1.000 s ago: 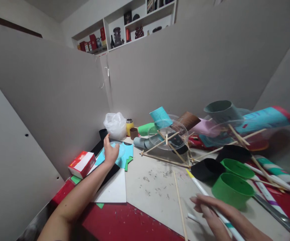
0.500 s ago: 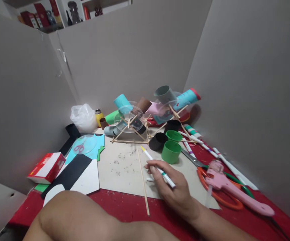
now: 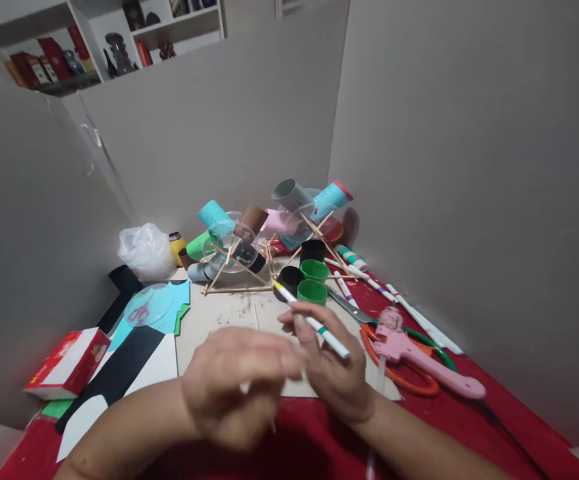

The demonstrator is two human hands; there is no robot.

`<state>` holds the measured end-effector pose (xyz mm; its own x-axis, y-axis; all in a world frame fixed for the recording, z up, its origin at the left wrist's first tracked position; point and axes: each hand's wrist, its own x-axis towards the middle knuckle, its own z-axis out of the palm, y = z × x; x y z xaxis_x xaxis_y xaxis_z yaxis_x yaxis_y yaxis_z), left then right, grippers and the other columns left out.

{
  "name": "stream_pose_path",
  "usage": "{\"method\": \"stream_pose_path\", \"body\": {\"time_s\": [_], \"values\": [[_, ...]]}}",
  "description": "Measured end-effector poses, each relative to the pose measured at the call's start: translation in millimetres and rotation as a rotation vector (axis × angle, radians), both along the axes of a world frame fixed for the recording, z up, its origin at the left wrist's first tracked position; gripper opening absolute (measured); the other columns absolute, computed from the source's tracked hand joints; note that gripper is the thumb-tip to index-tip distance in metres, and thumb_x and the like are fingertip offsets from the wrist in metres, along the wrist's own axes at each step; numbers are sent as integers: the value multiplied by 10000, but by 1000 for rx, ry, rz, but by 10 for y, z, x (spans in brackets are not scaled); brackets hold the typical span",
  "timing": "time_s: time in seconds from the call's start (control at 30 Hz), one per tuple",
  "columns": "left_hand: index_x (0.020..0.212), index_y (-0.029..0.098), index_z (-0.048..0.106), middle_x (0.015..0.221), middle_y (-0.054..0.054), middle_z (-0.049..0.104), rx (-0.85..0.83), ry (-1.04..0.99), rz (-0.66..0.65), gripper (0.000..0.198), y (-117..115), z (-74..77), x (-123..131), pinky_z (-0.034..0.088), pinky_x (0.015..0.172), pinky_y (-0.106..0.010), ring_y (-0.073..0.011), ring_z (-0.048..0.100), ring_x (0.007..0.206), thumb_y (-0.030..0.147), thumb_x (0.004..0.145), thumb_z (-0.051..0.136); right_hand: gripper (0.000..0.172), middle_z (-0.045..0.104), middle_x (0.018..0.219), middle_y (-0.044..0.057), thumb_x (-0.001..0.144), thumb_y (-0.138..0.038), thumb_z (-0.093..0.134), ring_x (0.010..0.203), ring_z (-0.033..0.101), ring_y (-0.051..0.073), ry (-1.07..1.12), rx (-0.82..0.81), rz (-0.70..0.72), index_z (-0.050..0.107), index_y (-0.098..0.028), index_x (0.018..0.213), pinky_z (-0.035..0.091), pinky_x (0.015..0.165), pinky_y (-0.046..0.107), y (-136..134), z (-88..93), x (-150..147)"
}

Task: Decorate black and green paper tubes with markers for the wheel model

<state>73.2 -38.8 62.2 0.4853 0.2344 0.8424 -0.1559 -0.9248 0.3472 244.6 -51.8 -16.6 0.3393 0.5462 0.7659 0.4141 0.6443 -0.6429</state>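
My right hand [image 3: 334,363] is closed around a marker [image 3: 314,323] with a white barrel, a green band and a yellow tip, which points up and to the left. Close to its left, my left hand [image 3: 234,387] hovers over the front of the beige board [image 3: 199,313], smeared by motion, so its grip is unclear. A thin wooden stick [image 3: 256,317] lies on the board, mostly hidden behind that hand. Beyond the marker's tip stand green paper rings [image 3: 312,292] and black paper rings [image 3: 288,280].
Behind stands a stick frame [image 3: 239,289] carrying a clear disc and coloured paper tubes. Right lie a pink glue gun [image 3: 424,363], orange-handled scissors [image 3: 369,347] and several markers. Left are cut paper sheets [image 3: 134,353], a red-and-white box [image 3: 69,363] and a plastic bag [image 3: 147,250].
My left hand has risen into view beside the right hand. The right hand still holds the marker. The camera has turned right, so the scene sits further left.
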Motion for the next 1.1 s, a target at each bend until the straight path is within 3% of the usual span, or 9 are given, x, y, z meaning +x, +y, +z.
{"method": "stream_pose_path", "body": {"time_s": [0.1, 0.17, 0.27, 0.37, 0.53, 0.67, 0.77, 0.9, 1.1], "values": [[1206, 233, 685, 1007, -53, 766, -47, -100, 68, 343, 451, -199, 314, 588, 719, -255, -114, 708, 709, 61, 943, 547, 145, 750, 860, -8, 1009, -281, 559, 691, 717, 114, 205, -3, -96, 651, -251, 1116, 614, 674, 238, 65, 80, 74], [1180, 188, 685, 1106, -99, 740, -151, 68, 115, 298, 716, -364, 480, 572, 714, -274, -129, 693, 743, 104, 926, 551, 157, 744, 838, -4, 1014, -329, 549, 655, 706, 119, 296, 19, -129, 643, -239, 1102, 617, 649, 257, 112, 121, 116], [1208, 175, 679, 1177, -118, 725, -219, 320, 62, 359, 977, -561, 685, 541, 743, -290, -178, 684, 862, 127, 870, 568, 199, 743, 863, 14, 1012, -370, 542, 671, 712, 137, 284, 46, -189, 644, -229, 1109, 613, 656, 288, 148, 129, 153], [1156, 196, 720, 1073, -80, 736, -292, 518, 2, 335, 1082, -671, 869, 496, 734, -284, -185, 656, 819, 171, 828, 656, 215, 747, 944, 53, 997, -370, 563, 772, 738, 174, 205, 59, -266, 669, -215, 1101, 610, 711, 322, 135, 76, 157], [850, 180, 751, 785, -23, 676, -475, 561, 14, 68, 1146, -720, 969, 427, 711, -276, -170, 586, 743, 224, 824, 707, 218, 762, 934, 68, 988, -334, 583, 843, 745, 213, 96, 62, -303, 684, -206, 1132, 597, 765, 365, 80, 2, 156], [815, 141, 685, 676, -1, 597, -716, 496, -67, 351, 1121, -588, 693, 429, 597, -245, -123, 539, 609, 488, 869, 682, 207, 763, 897, 51, 1005, -287, 557, 859, 740, 201, 81, 162, -283, 663, -211, 1165, 589, 823, 381, 57, 71, 177], [799, 136, 656, 649, 5, 583, -880, 477, -159, 534, 1033, -442, 405, 464, 558, -252, -111, 542, 543, 666, 774, 721, 191, 762, 905, 37, 1008, -291, 557, 885, 733, 187, 112, 129, -267, 661, -223, 1154, 577, 844, 361, 60, 124, 174], [783, 131, 654, 615, 25, 562, -1014, 441, -228, 538, 863, -352, 164, 423, 518, -218, -80, 513, 506, 651, 733, 782, 200, 757, 928, 36, 1020, -347, 532, 879, 727, 179, 90, -7, -123, 660, -227, 1116, 578, 848, 351, 69, 108, 107], [759, 114, 675, 562, 31, 554, -1075, 396, -266, 493, 667, -412, 106, 365, 481, -200, -65, 473, 477, 574, 710, 846, 232, 693, 725, -1, 1012, -375, 532, 668, 692, 160, -26, -118, -13, 691, -209, 1042, 570, 633, 267, 43, 38, -14]]}}
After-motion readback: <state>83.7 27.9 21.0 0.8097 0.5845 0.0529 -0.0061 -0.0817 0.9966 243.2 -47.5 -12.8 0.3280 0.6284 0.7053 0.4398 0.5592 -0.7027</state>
